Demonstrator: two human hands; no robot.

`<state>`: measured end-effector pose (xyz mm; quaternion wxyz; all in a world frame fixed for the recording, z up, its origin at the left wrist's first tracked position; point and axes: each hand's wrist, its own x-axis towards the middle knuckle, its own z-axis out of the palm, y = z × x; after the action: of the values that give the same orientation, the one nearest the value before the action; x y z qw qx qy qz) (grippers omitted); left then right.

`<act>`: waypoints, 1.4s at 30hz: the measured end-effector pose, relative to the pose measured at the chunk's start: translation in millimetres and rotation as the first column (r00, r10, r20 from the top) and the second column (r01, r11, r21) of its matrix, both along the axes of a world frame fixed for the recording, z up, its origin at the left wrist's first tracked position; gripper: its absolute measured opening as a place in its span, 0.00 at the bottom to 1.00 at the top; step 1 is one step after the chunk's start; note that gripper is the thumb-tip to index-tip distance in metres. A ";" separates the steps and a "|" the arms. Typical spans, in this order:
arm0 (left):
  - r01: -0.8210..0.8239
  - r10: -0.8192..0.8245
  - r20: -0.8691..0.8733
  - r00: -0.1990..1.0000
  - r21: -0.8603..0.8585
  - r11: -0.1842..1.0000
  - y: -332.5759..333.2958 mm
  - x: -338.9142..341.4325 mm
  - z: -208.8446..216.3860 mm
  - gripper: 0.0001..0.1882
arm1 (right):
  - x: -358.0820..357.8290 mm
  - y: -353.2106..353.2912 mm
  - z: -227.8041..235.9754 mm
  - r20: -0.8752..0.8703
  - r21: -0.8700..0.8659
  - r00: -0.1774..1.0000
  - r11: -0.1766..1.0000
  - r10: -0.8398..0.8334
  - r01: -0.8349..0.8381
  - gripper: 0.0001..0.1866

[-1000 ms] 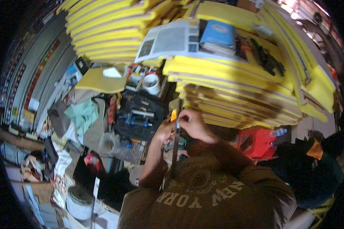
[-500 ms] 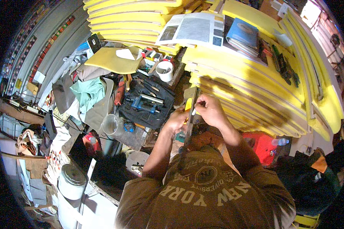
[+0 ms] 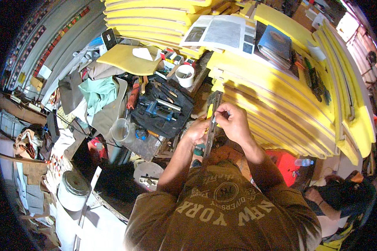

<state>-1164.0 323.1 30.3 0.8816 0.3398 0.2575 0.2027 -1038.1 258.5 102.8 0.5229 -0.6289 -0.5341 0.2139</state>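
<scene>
A long, narrow, dark strip-like piece [image 3: 214, 104] stands nearly upright in front of my chest, with a slim bright yellow part [image 3: 210, 111] along its left side. My left hand [image 3: 197, 130] is closed round its left side, fingers partly hidden behind it. On the other side, my right hand [image 3: 233, 121] is closed in a pinch, thumb and forefinger against the strip's right edge. Whether something small sits in that pinch, I cannot make out. Left of my hands, a blue air tool [image 3: 157, 111] lies on a black mat [image 3: 171, 125] among several hand tools.
Yellow foam-covered panels [image 3: 255, 77] are stacked ahead and right, bearing a blue-covered book [image 3: 275, 42] and printed sheets [image 3: 218, 31]. A white tub [image 3: 184, 76] and a clear cup [image 3: 120, 129] stand on the bench. Another person's arm [image 3: 322, 203] shows at lower right.
The view has shifted slightly. The strip's upper face shows more broadly, and my right hand's pinch looks a little different. Another person's arm has come into sight at lower right.
</scene>
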 end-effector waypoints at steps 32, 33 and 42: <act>-0.045 0.052 0.147 0.988 -0.054 0.998 -11.1 8.0 -10.9 0.09 | 9.3 5.1 1.7 0.139 0.004 0.989 0.999 0.046 -0.047 0.10; -0.062 0.071 0.144 0.987 -0.065 0.996 -11.8 7.9 -9.0 0.09 | 9.0 3.7 5.8 0.138 -0.070 0.988 0.996 0.063 -0.054 0.10; -0.069 0.080 0.145 0.986 -0.081 0.994 -10.8 7.0 -8.7 0.11 | 5.3 -3.0 26.5 0.296 -0.231 0.948 0.972 0.117 -0.048 0.11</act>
<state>-1157.0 312.3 21.6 0.9022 0.2803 0.2116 0.2503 -1032.8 255.5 129.3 0.3509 -0.6857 -0.6079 0.1930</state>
